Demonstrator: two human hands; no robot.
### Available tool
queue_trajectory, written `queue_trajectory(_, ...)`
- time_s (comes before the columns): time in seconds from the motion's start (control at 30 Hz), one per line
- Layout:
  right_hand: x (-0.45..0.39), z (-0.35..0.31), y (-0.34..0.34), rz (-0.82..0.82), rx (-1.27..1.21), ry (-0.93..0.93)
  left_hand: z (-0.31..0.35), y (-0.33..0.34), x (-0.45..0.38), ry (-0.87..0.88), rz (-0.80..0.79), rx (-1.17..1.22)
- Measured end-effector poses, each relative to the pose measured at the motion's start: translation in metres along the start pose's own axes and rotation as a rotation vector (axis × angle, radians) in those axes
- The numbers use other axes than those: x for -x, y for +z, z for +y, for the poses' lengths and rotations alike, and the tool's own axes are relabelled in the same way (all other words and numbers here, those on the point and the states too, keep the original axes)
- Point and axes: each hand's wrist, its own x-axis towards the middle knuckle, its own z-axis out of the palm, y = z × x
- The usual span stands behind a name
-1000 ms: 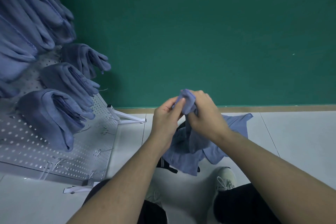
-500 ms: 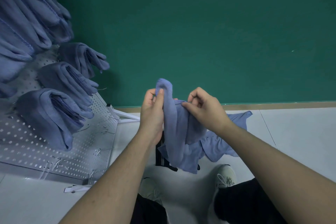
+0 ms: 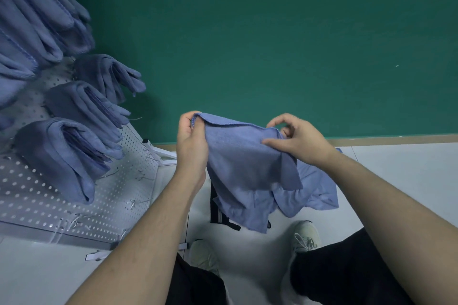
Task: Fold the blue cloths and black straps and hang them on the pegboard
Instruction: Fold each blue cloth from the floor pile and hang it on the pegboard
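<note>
folded cloths [image 3: 62, 153] crowd pegboard [image 3: 37, 195]; black strap [image 3: 218, 215] lies under held cloth [image 3: 243, 156].

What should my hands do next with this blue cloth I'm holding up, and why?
Probably bring the two held corners together to make the first fold. The left hand and right hand each pinch a top corner of the blue cloth, which hangs spread open and unfolded, while the cloths on the pegboard hang folded.
</note>
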Motion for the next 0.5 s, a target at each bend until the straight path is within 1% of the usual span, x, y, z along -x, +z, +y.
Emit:
queue_trajectory(0.07, 0.001, 0.002, -0.006, -0.111, 0.047, 0.035, 0.002, 0.0, 0.001, -0.012, -0.015, 0.012)
queue_trajectory(0.13, 0.003, 0.005, -0.01, -0.126, 0.101, 0.087, 0.003, 0.0, 0.001, -0.021, -0.032, -0.001)
queue_trajectory(0.2, 0.003, 0.009, -0.015, -0.061, 0.178, 0.123, 0.001, -0.004, -0.001, -0.031, -0.072, 0.006)
queue_trajectory(0.23, 0.003, 0.012, -0.017, -0.018, 0.2, 0.134, 0.001, -0.006, -0.003, -0.035, -0.122, 0.004)
queue_trajectory(0.33, 0.002, 0.019, -0.022, 0.11, 0.196, 0.141, -0.001, -0.012, -0.005, -0.016, -0.261, -0.14)
queue_trajectory(0.4, 0.001, 0.019, -0.023, 0.151, 0.233, 0.13, -0.002, -0.012, -0.005, -0.011, -0.267, -0.143)
queue_trajectory(0.5, 0.0, 0.018, -0.026, 0.166, 0.271, 0.133, -0.006, -0.01, -0.005, -0.04, -0.238, -0.104)
